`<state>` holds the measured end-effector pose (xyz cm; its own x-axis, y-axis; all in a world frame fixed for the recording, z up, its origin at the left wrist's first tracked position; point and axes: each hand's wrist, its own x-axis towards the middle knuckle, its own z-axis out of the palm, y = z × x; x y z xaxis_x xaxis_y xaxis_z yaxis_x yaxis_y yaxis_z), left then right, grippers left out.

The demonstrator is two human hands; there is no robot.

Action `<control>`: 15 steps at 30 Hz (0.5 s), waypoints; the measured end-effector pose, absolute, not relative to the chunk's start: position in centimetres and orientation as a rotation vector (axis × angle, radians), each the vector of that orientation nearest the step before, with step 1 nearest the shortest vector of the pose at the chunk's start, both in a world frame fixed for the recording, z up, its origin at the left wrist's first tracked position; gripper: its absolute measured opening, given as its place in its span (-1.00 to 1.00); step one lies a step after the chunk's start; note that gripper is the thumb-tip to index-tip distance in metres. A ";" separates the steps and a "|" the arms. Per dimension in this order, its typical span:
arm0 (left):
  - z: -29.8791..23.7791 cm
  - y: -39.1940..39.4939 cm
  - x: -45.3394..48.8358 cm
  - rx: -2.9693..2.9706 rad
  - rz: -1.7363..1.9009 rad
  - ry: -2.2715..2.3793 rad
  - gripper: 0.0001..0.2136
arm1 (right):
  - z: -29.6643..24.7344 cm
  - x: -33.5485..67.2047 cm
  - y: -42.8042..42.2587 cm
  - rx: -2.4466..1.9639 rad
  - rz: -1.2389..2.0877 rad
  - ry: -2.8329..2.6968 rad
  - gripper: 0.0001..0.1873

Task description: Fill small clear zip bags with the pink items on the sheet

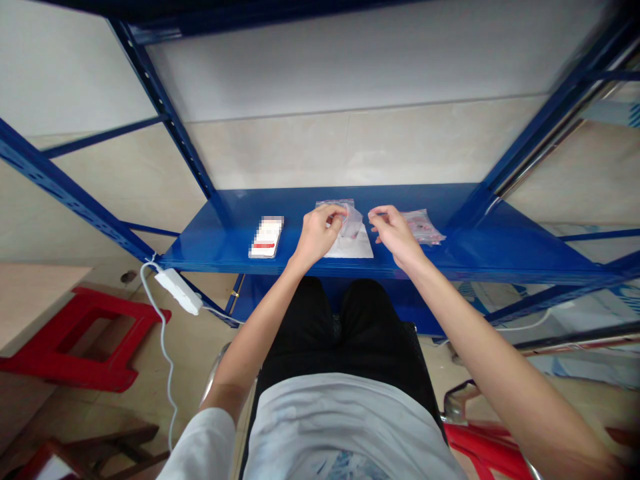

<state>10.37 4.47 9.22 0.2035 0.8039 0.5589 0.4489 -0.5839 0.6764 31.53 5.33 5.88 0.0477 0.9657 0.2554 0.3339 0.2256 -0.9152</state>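
My left hand is closed in a pinch on a small clear plastic bag, held just above a white sheet of paper on the blue metal shelf. My right hand hovers just right of the bag with thumb and forefinger pinched together; whether anything is between them I cannot make out. Behind the left hand lies another clear bag. Right of my right hand sits a clear bag with small red and white parts.
A white card with a red stripe lies on the shelf to the left. A white power strip hangs off the shelf's left corner by its cable. Red plastic stools stand on the floor at left; blue uprights frame both sides.
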 end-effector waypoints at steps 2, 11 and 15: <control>9.2 4.5 10.3 2.074 1.338 1.160 -0.74 | 6.1 31.3 5.0 -1.259 1.045 -1.305 -0.61; 8.4 5.3 10.1 1.948 1.360 1.110 -0.77 | 5.9 30.4 4.3 -1.004 1.565 -1.010 -0.66; 8.0 5.9 10.2 1.964 1.316 1.105 -0.77 | 4.7 31.3 5.5 -1.003 1.501 -1.070 -0.66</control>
<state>10.17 5.94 7.97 0.1927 0.8494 0.4914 0.3376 -0.5276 0.7795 31.31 5.46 4.74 -0.1606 0.9843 -0.0737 -0.2512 -0.1130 -0.9613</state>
